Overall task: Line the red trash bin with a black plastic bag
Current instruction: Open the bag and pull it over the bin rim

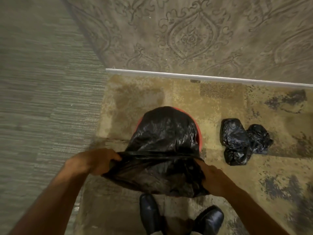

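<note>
Centre frame: black bag [162, 136] draped over red bin [199, 133]. Left hand [94, 161], right hand [211, 177] each clenched on hem — stretched apart, presumably to clear the rim.

Bag [162, 133] over bin [198, 133]; crumpled bags [243, 141] right.

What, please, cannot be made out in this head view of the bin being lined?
- Red bin: only rim slivers show; the black bag hides its body and inside.
- Right hand: its fingers are tucked under the bag.
- Tied bags on the carpet: contents hidden.
- Shoes: cut off by the bottom edge.
</note>
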A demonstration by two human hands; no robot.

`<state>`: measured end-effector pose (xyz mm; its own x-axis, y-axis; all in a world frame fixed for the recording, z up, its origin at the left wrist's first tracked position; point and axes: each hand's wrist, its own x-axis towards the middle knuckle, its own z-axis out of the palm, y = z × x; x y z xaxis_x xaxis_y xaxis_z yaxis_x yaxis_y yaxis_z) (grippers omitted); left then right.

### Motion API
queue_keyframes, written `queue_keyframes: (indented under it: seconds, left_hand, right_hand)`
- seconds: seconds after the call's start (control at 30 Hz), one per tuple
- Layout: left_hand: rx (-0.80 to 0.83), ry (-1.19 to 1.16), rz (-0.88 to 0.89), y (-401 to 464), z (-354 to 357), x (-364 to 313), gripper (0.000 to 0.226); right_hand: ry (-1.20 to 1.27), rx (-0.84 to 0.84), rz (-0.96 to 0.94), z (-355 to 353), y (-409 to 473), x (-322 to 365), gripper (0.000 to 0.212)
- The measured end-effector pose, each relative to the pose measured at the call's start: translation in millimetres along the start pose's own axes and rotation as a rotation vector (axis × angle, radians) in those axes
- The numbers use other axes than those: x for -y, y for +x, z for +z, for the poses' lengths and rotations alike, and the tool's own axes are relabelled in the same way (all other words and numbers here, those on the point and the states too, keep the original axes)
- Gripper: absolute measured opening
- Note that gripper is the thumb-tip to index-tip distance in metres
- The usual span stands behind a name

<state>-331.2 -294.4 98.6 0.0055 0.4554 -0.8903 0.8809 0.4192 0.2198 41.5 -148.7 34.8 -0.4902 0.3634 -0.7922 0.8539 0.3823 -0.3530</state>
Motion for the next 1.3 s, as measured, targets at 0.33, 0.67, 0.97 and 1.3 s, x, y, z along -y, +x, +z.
queue_keyframes:
  seconds: [0.33, 0.67, 0.97, 1.3]
  left_hand:
    - [-0.639, -0.359, 0.186, 15, -5, -10, 0.033]
    - [-0.766, -0.585, 0.161, 79, -5, -27, 0.060]
    - [-0.807, -0.656, 0.097, 143, -9, -13, 0.062]
    - [-0.752, -0.669, -0.019, 191, -12, 7, 0.068]
  right_hand:
    - [0.143, -0.446, 0.115, -30, -5, 4, 0.047]
    - [0.324, -0.534, 0.154, -39, 50, -8, 0.037]
    - [0.505, -0.819, 0.102, -53, 113, -26, 0.016]
    - [0.810, -0.554, 0.077, -97, 172, -8, 0.029]
